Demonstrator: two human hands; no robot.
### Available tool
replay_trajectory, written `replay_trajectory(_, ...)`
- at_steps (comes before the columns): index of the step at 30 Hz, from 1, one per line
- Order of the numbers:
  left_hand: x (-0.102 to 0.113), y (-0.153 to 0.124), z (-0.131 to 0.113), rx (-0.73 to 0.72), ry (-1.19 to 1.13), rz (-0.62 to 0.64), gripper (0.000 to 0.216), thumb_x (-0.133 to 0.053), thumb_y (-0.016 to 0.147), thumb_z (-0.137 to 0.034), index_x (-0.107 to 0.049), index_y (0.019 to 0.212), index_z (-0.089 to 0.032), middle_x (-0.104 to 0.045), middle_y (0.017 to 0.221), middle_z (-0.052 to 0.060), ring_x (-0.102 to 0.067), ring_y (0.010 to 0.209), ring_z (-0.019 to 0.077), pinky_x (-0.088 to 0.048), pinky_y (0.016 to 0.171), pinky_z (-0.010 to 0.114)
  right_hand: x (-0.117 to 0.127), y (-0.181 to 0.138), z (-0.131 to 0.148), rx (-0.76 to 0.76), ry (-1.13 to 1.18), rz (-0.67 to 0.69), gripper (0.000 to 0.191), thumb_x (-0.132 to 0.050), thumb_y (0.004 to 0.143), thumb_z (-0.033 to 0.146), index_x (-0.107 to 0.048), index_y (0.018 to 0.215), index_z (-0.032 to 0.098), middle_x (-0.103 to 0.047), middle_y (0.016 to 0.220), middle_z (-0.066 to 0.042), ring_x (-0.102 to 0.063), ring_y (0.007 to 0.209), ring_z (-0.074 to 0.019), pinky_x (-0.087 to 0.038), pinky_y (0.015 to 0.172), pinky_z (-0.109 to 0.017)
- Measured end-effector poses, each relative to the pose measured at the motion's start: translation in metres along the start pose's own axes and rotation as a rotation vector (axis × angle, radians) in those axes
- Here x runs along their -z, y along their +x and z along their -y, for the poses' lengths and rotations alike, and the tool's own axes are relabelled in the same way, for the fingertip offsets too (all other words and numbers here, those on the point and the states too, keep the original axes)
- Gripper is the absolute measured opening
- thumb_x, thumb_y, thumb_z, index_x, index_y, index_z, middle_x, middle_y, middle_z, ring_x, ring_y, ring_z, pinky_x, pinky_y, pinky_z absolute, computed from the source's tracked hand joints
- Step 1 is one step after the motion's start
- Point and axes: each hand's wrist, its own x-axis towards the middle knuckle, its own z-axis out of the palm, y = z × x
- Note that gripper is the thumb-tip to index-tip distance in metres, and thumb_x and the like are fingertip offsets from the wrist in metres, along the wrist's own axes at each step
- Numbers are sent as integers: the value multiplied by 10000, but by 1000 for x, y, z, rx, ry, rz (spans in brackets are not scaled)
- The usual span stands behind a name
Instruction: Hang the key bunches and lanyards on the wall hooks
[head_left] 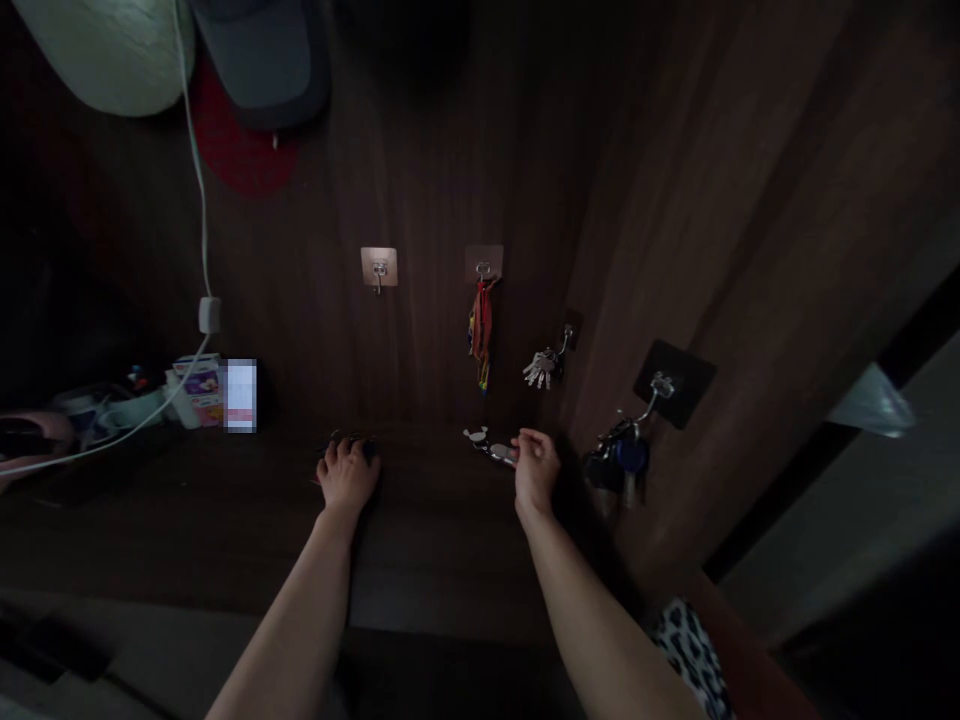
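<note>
Keychain [503,454] pinched in right hand [536,470], left hand [349,476] loosely spread, palm down over small dark items [368,448]

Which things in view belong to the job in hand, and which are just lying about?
In hand, it seems:
small metal item, at the right hand
dark item under the left hand, mostly hidden

Just about:
hanging silver keys
dark key bunch, hanging
colourful straps
grey cap
white cable
</note>
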Motion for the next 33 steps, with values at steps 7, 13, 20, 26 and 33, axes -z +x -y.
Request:
replay_trajectory(7, -2, 0, -8, -316, -146, 53, 307, -471, 799, -232, -601, 1076, -211, -580, 1211, 67, -402, 1237, 253, -327, 1006, 413, 4, 10, -9, 199, -112, 1, 156, -466, 669, 218, -560, 789, 185, -615, 736, -25, -597, 729, -159, -453, 714, -300)
replay_trajectory(13, -9, 4, -10, -559, -445, 182, 303, -464, 770, -191, -605, 1035, -234, -634, 1118, 15, -507, 1153, 181, -363, 1002, 320, 5, 10, -10, 215, -268, 68, 211, -424, 675, 168, -588, 806, 184, -646, 772, -45, -605, 760, -170, -452, 738, -309)
replay_trajectory(20, 1, -1, -20, -442, -825, 152, 350, -450, 820, -345, -487, 1147, -226, -648, 1059, 22, -632, 929, 157, -477, 840, 283, 7, 10, -15, 247, -443, 140, 253, -410, 701, 137, -620, 826, 203, -675, 839, -42, -615, 820, -173, -444, 785, -312)
replay_trajectory(26, 9, 15, -4, -1, -606, -180, 335, -319, 837, -185, -525, 1102, -194, -646, 1070, 92, -598, 989, 222, -445, 837, 345, 8, 8, -16, 288, -569, 169, 265, -424, 711, 134, -639, 836, 227, -686, 858, -27, -611, 836, -176, -428, 772, -301)
replay_trajectory(33, 4, 19, 1, 91, -193, -29, 376, -350, 845, -379, -602, 1073, -218, -605, 1145, 136, -514, 1079, 336, -400, 839, 482, 7, 3, -10, 362, -742, 212, 246, -435, 738, 137, -640, 825, 240, -693, 868, -24, -591, 856, -191, -390, 780, -312)
